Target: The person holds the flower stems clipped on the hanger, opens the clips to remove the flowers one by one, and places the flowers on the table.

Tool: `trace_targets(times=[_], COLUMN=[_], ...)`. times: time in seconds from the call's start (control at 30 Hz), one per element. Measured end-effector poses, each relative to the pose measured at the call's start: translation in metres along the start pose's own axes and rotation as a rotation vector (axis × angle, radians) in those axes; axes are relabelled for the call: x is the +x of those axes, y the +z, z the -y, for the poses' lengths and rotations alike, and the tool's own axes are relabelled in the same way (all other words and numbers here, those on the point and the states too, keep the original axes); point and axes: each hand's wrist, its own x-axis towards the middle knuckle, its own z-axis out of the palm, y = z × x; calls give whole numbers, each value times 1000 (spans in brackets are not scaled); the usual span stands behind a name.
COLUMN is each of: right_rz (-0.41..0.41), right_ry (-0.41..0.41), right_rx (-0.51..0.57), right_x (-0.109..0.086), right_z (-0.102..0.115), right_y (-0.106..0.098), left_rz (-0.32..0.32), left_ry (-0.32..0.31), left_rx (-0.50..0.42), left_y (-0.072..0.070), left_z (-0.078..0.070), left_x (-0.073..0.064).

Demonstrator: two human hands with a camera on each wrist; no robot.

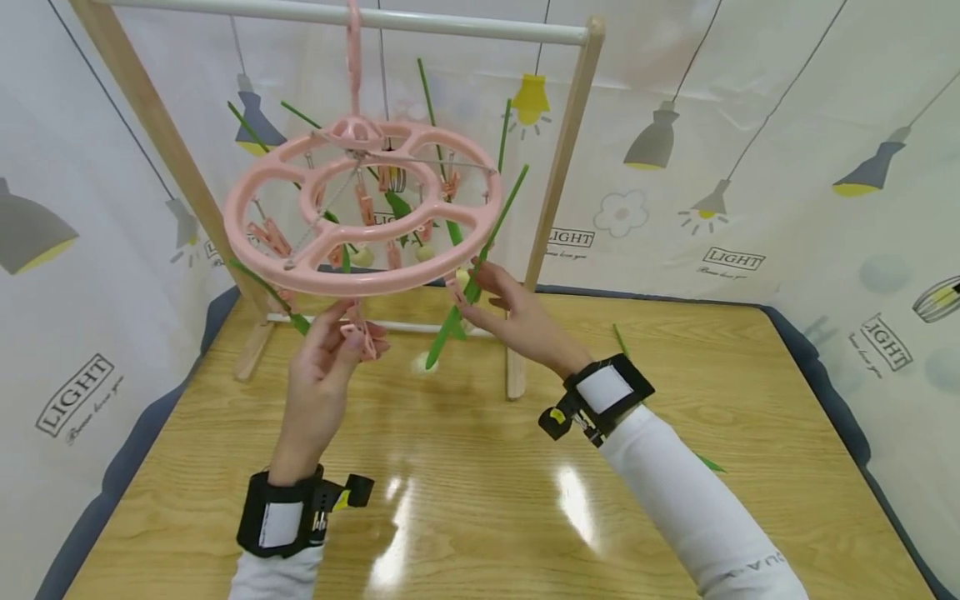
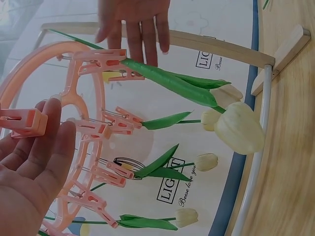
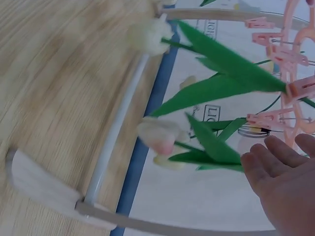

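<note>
A round pink clip hanger hangs by its hook from a rack. At its front, my left hand pinches a dangling pink clothespin between thumb and fingers. My right hand is beside the hanger's right rim, fingers extended and slightly bent, close to a clipped artificial tulip with green leaves. In the left wrist view that tulip's white bloom points down toward the table. Other clothespins round the ring grip several more white tulips, blooms down.
The rack has a white top bar, wooden legs and a low white crossbar. Green plant pieces show on the wooden table at the right, partly behind my sleeve. A printed backdrop stands behind.
</note>
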Motion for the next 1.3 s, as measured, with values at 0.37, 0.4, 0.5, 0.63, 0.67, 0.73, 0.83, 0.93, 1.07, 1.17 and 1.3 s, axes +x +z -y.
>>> trace_targets(times=[0.37,0.4,0.5,0.63,0.67,0.73,0.83,0.93,1.07,1.17,1.3], right_rz=[-71,-93,-137,-128,-121,-106,-91,-88,-81,-71,-64], right_ry=[-11,-31,-70,-57,-55,-56,-73,-73,-56,-58,-61], right_rx=[158,148,116,91,88,89,102,114,126,153,184], right_x=[2,4,8,5,4,3,2,0,-1,-2,-3], right_z=[35,32,22,18,18,18,18,20,22,23,24], right_y=[10,11,14,16,16,17,18,20,23,25,28], left_rz=[-10,-19,-26,-10,-7,-7,-9,-1,24,63,119], left_ry=[-31,-34,-27,-17,-22,-42,-97,-176,-261,-291,-315], left_rx=[87,84,75,69,72,64,54,43,37,42,24], left_y=[3,3,2,1,1,1,2,4,8,11,13], left_z=[-2,-2,0,2,3,3,5,6,9,12,14], left_x=[-1,-1,0,0,0,-1,-2,-3,-1,-1,-2])
